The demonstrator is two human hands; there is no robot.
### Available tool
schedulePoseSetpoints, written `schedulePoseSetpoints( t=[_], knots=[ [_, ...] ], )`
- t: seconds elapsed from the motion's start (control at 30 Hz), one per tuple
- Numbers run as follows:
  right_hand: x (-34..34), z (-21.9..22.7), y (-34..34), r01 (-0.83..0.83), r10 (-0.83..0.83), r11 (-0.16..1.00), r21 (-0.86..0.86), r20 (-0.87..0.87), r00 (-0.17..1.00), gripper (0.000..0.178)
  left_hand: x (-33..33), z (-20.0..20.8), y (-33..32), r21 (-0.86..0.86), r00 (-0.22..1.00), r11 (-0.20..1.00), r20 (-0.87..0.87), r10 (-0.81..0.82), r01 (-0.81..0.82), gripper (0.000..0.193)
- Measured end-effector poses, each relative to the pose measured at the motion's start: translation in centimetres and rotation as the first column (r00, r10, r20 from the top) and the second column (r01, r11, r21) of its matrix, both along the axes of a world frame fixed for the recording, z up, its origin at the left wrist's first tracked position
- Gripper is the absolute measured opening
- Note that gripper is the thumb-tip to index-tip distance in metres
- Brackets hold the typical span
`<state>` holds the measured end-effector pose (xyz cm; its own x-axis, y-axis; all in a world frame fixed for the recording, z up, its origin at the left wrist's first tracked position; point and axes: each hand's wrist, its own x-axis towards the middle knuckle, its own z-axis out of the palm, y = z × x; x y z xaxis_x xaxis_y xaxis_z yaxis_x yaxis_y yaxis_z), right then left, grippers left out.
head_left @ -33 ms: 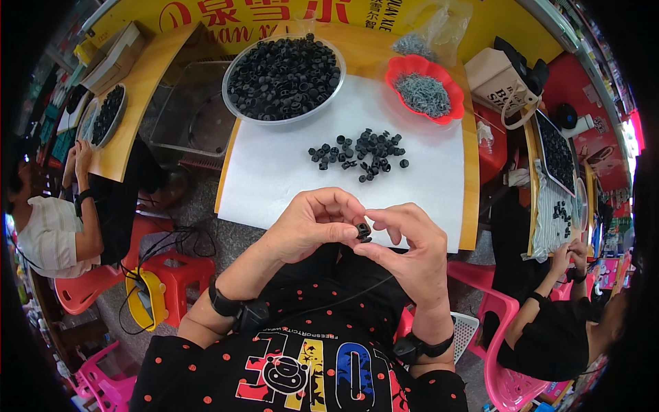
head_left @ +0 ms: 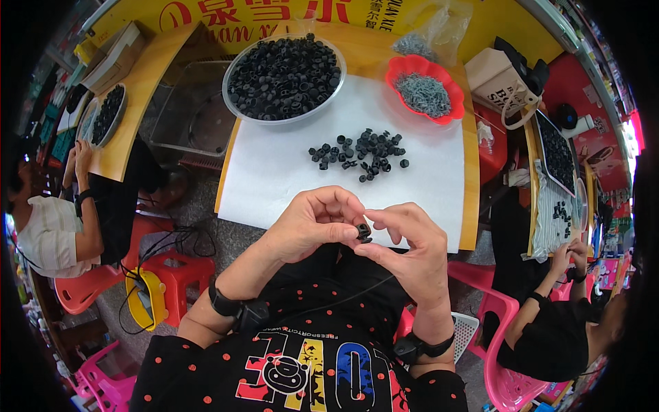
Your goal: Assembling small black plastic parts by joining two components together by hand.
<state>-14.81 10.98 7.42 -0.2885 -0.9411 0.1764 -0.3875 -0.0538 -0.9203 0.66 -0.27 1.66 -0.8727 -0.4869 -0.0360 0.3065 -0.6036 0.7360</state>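
My left hand (head_left: 312, 223) and my right hand (head_left: 412, 250) meet just in front of my chest, at the near edge of the table. Both pinch one small black plastic part (head_left: 364, 231) between thumb and fingertips. Beyond them, a loose pile of the same black parts (head_left: 362, 154) lies on the white sheet (head_left: 274, 172) that covers the table. At the far side stands a large round bowl (head_left: 285, 69) heaped with black parts. To its right, a red scalloped dish (head_left: 424, 88) holds small grey metal pieces.
A clear plastic bag of grey pieces (head_left: 419, 41) lies behind the dish. A person (head_left: 51, 230) sits at a table on the left by a tray of black parts (head_left: 103, 113); another person (head_left: 563, 323) works at the right. A red stool (head_left: 175, 271) and pink chair (head_left: 501, 357) stand near.
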Motion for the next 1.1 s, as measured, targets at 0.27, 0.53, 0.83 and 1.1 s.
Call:
schedulePoseSetpoints(
  t=[0.27, 0.53, 0.83, 1.1],
  knots=[
    [-0.2, 0.2, -0.1, -0.050, 0.052, 0.996, 0.075, -0.031, 0.998, 0.038, 0.2, 0.0, -0.4, -0.008, 0.997, 0.997, 0.032, -0.076, 0.076, 0.037],
    [-1.0, -1.0, -0.2, -0.128, 0.128, 0.991, 0.048, 0.018, 0.992, 0.032, 0.3, 0.2, -0.3, -0.030, 0.991, 0.996, 0.100, -0.084, 0.088, 0.041],
    [-0.9, -0.9, -0.3, -0.196, 0.196, 0.979, 0.050, 0.012, 0.981, 0.028, 0.5, 0.6, -0.6, -0.022, 0.977, 0.990, 0.165, -0.134, 0.140, 0.044],
    [-0.8, -1.4, -0.2, -0.157, 0.159, 0.987, 0.026, -0.099, 0.982, 0.027, 0.2, 0.6, -0.6, -0.064, 0.975, 0.989, 0.185, -0.120, 0.134, 0.044]
  ],
)
